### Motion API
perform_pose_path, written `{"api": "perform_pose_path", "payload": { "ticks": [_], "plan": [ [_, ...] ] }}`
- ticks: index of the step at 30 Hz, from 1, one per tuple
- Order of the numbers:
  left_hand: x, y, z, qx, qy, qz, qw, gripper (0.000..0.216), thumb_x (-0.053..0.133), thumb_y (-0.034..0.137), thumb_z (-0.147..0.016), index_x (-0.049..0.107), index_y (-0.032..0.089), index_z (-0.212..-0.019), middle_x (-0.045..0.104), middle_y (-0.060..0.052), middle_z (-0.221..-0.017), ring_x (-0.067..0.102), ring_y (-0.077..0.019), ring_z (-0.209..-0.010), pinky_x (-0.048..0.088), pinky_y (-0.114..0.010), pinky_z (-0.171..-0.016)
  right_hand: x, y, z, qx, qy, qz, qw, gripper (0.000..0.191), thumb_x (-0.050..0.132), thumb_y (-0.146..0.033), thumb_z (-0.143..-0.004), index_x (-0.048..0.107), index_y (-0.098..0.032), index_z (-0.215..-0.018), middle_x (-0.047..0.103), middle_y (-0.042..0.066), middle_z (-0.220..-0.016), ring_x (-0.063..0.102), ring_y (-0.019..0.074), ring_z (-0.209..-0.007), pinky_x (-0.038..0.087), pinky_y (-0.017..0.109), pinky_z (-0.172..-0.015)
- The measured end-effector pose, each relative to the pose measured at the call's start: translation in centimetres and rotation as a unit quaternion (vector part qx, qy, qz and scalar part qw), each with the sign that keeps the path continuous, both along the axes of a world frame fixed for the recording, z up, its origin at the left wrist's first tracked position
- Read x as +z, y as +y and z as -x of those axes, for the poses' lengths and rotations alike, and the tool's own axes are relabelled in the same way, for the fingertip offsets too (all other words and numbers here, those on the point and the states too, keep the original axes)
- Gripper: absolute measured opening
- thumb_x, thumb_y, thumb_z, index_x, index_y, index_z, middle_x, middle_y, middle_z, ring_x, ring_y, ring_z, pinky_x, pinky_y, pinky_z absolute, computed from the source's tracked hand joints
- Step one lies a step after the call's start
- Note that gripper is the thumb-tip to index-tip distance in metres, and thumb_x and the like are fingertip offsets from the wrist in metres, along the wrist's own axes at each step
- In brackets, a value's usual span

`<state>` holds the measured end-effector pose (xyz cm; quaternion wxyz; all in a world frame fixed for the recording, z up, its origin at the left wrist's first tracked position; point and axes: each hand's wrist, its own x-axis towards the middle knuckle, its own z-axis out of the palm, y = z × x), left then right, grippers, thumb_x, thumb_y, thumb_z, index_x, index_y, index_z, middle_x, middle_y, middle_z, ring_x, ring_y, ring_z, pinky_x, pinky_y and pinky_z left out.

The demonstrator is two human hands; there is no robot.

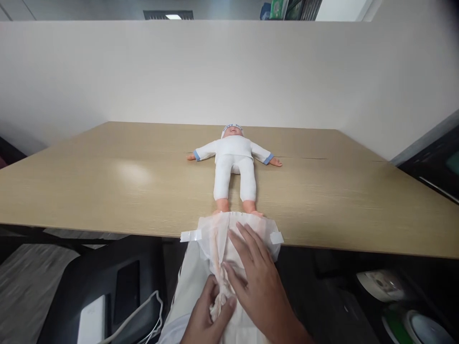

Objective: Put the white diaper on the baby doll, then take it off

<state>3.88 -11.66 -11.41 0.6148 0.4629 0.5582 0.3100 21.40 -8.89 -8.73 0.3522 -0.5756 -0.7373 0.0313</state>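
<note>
Two human hands (210, 316) (261, 274), one diaper (224, 246), one doll (234, 147).

A doll (234, 157) in white clothes lies on its back on the desk (107, 181), with arms spread wide and feet toward the person. A diaper (229, 234) partly hides the feet; one tape (191, 235) sticks out at each side. The left hand (206, 316) pinches a gathered fold of the diaper, and the right hand (260, 282) lies on it, thumb apart. On a black chair (89, 270) are a phone (127, 286), a white box (92, 320) and a cable (139, 306).
</note>
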Motion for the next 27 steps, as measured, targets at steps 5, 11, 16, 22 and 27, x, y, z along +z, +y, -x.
{"api": "perform_pose_path", "payload": {
  "ticks": [5, 11, 16, 22, 27],
  "plan": [
    [4.1, 2.9, 4.8, -0.182, 0.172, -0.120, 0.961, 0.033, 0.081, 0.057, -0.091, 0.084, 0.037, -0.117, 0.086, -0.005, -0.118, 0.079, -0.0320, -0.106, 0.061, -0.037, -0.098, -1.3, 1.8, -0.2, 0.016, -0.049, 0.040, 0.998, 0.072, 0.062, -0.036, -0.110, 0.036, -0.032, -0.177, 0.039, 0.007, -0.182, 0.038, 0.0357, -0.168, 0.045, 0.064, -0.132],
    [9.5, 13.8, 7.1, -0.227, 0.279, -0.412, 0.837, 0.034, 0.059, 0.036, -0.108, 0.072, 0.035, -0.140, 0.077, -0.007, -0.136, 0.071, -0.0282, -0.122, 0.057, -0.040, -0.109, -1.3, 1.9, -0.1, 0.011, -0.060, 0.033, 0.998, 0.072, 0.061, -0.036, -0.110, 0.036, -0.031, -0.177, 0.038, 0.009, -0.183, 0.040, 0.0370, -0.167, 0.044, 0.066, -0.132],
    [10.3, 23.5, 1.7, -0.324, 0.436, -0.574, 0.613, 0.090, 0.058, 0.000, -0.089, 0.044, 0.037, -0.170, 0.034, -0.011, -0.184, 0.036, -0.0382, -0.167, 0.040, -0.059, -0.129, -1.2, 2.0, 0.0, 0.006, -0.067, 0.027, 0.997, 0.069, 0.062, -0.037, -0.109, 0.040, -0.030, -0.175, 0.042, 0.011, -0.181, 0.043, 0.0377, -0.165, 0.046, 0.066, -0.130],
    [11.2, 26.5, -4.1, -0.502, 0.390, -0.606, 0.478, 0.109, 0.070, -0.006, -0.074, 0.045, 0.042, -0.169, 0.024, -0.002, -0.189, 0.028, -0.0357, -0.173, 0.035, -0.053, -0.134, -1.5, 2.1, 0.0, 0.007, -0.069, 0.020, 0.997, 0.066, 0.061, -0.034, -0.109, 0.044, -0.028, -0.173, 0.045, 0.010, -0.179, 0.046, 0.0376, -0.163, 0.050, 0.065, -0.127],
    [10.7, 28.2, -6.0, -0.511, 0.296, -0.652, 0.476, 0.047, 0.067, 0.015, -0.096, 0.071, 0.030, -0.141, 0.059, -0.008, -0.169, 0.053, -0.0360, -0.154, 0.041, -0.055, -0.126, -0.8, 2.0, -0.2, 0.009, -0.058, 0.036, 0.998, 0.067, 0.061, -0.035, -0.110, 0.043, -0.031, -0.174, 0.046, 0.006, -0.179, 0.045, 0.0354, -0.164, 0.050, 0.061, -0.128]
  ]
}}
